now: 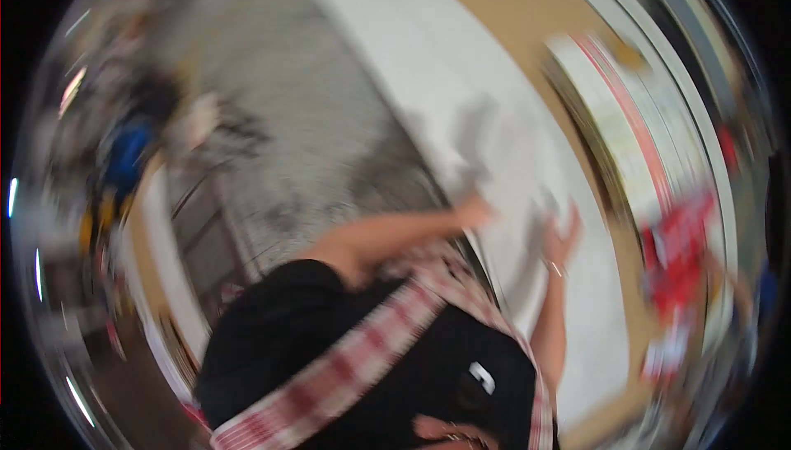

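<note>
White sheet (461, 112) is lying along the brown desk (511, 13), reaching its near edge. Left hand (474, 211) and right hand (560, 236) are both resting on it; frame blurred, cannot tell finger spread. Red packaging (680, 252) is sitting at the desk's right edge

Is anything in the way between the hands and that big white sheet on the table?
Nothing visible is. The left hand and the right hand both already reach the white sheet on the brown table, though blur hides exactly how they touch it. The red things lie off to the side.
</note>
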`<state>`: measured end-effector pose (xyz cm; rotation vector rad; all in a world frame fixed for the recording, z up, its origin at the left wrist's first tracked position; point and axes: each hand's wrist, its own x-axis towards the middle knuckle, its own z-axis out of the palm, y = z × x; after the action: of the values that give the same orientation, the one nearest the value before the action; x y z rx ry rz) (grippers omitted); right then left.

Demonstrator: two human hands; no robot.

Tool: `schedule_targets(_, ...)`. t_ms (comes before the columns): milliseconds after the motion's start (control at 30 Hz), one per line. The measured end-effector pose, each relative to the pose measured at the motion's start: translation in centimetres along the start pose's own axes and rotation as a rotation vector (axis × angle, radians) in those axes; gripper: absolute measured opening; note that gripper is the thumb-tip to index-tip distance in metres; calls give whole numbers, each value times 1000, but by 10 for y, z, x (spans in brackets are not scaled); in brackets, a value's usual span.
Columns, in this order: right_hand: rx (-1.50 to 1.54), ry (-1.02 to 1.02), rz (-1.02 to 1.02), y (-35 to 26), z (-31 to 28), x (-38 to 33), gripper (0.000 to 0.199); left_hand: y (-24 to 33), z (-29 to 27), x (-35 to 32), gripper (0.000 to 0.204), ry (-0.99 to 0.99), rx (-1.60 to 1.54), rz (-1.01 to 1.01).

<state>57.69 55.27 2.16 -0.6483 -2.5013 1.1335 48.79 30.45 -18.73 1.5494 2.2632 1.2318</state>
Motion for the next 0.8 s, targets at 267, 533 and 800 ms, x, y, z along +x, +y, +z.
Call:
schedule_targets(267, 218, -447, 37, 64, 81, 139, 39, 104, -27, 108, 49, 327, -1421, -858)
schedule_targets(533, 117, -586, 492, 35, 117, 164, 58, 32, -55, 99, 71, 585, -1574, -1068)
schedule_targets(800, 459, -406, 311, 133, 177, 181, 34, 22, -92, 99, 46, 527, -1111, -1335)
